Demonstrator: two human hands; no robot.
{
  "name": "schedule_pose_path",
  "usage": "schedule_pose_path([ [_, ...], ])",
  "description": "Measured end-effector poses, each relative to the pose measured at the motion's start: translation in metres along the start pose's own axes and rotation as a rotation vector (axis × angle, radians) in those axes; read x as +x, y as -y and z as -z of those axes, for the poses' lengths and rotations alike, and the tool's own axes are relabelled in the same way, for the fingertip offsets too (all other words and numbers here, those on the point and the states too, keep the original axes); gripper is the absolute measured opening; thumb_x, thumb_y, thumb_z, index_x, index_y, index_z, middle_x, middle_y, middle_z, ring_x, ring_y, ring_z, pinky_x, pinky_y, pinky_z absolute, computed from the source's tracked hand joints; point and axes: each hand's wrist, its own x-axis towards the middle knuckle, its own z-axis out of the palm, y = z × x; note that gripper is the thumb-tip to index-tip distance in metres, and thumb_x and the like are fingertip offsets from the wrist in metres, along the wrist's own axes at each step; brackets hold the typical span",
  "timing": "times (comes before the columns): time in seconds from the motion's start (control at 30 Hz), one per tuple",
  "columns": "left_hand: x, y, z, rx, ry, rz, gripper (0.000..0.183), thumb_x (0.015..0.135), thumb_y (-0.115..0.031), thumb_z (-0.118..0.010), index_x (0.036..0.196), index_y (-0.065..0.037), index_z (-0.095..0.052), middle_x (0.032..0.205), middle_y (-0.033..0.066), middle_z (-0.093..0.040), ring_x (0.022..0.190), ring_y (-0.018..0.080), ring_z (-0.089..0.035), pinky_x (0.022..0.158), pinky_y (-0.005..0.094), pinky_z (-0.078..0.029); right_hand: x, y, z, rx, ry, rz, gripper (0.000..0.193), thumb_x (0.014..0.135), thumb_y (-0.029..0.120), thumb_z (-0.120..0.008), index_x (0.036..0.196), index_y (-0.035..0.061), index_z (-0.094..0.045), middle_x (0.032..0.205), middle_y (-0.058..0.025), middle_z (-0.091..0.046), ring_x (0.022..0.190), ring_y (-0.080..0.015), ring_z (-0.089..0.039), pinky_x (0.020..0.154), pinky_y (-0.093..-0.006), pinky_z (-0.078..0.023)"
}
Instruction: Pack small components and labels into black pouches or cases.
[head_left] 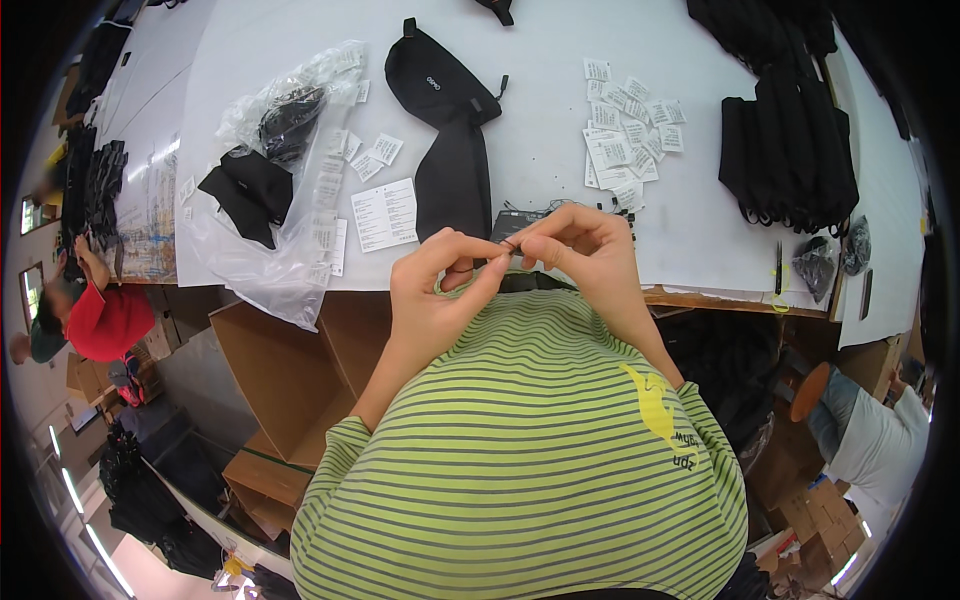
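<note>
Both of my hands meet at the near edge of the white table. My left hand (pixel 438 290) is closed in a pinch, its thumb and index finger on a thin dark cord (pixel 509 245). Thumb and fingers of my right hand (pixel 592 262) pinch the same cord from the other side. Just beyond them lies a dark card (pixel 514 222), partly covered by my fingers, with thin black strings beside it. A black pouch-like bag (pixel 437 82) with a wide black strap (pixel 455 170) stretches away from my hands. Left of the strap rests a printed white sheet (pixel 384 215).
Small white labels (pixel 632 130) lie scattered at right of centre. A clear plastic bag (pixel 265 275) with black items on it is at left. Stacked black bags (pixel 790 155) lie far right. Cardboard boxes (pixel 275 365) stand below the table edge. Other people are at both sides.
</note>
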Motion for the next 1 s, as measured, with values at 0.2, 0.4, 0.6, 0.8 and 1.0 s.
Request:
schedule_pose_path([
  [0.2,0.0,0.0,0.001,0.03,-0.017,-0.012,0.009,0.073,-0.001,-0.07,0.082,-0.003,-0.068,0.063,-0.0032,-0.047,0.052,0.004,-0.034,0.048,0.021,-0.024,0.002,-0.004,0.002,-0.04,-0.007,-0.022,0.009,0.08,0.007,-0.071,0.085,-0.0007,-0.069,0.079,-0.0068,-0.068,0.069,-0.0098,-0.061,0.065,-0.0234,-0.048],
  [0.4,0.0,0.0,0.002,0.057,-0.007,-0.002,0.008,0.073,-0.001,-0.07,0.08,-0.003,-0.067,0.063,-0.0027,-0.047,0.052,0.0043,-0.034,0.048,0.0212,-0.024,0.003,-0.004,0.002,-0.122,0.005,-0.013,0.01,0.079,0.011,-0.072,0.084,0.0014,-0.071,0.077,-0.0032,-0.068,0.066,-0.0069,-0.06,0.064,-0.0223,-0.047],
  [0.6,0.003,-0.003,0.005,0.104,0.077,-0.007,0.007,0.074,-0.002,-0.069,0.079,-0.002,-0.066,0.061,-0.0019,-0.046,0.053,0.0061,-0.035,0.048,0.0232,-0.025,0.002,0.0,0.005,-0.317,0.027,0.04,0.009,0.077,0.013,-0.073,0.08,0.0038,-0.072,0.072,-0.0003,-0.068,0.063,-0.0054,-0.056,0.061,-0.021,-0.044],
  [0.8,0.014,-0.001,0.009,0.153,0.199,-0.068,0.007,0.074,-0.002,-0.069,0.08,-0.001,-0.066,0.059,-0.0014,-0.043,0.054,0.0074,-0.034,0.05,0.0245,-0.025,0.002,0.009,0.009,-0.47,0.056,0.123,0.013,0.077,0.015,-0.073,0.079,0.0022,-0.07,0.068,-0.0023,-0.066,0.061,-0.0072,-0.054,0.059,-0.0219,-0.043],
  [1.0,0.03,0.0,0.008,0.186,0.313,-0.14,0.006,0.075,-0.001,-0.068,0.08,0.0,-0.066,0.061,-0.0007,-0.045,0.056,0.0083,-0.036,0.051,0.0246,-0.027,0.002,0.01,0.014,-0.491,0.035,0.137,0.013,0.078,0.014,-0.073,0.078,0.0011,-0.069,0.069,-0.0027,-0.065,0.061,-0.0077,-0.055,0.059,-0.0227,-0.043],
])
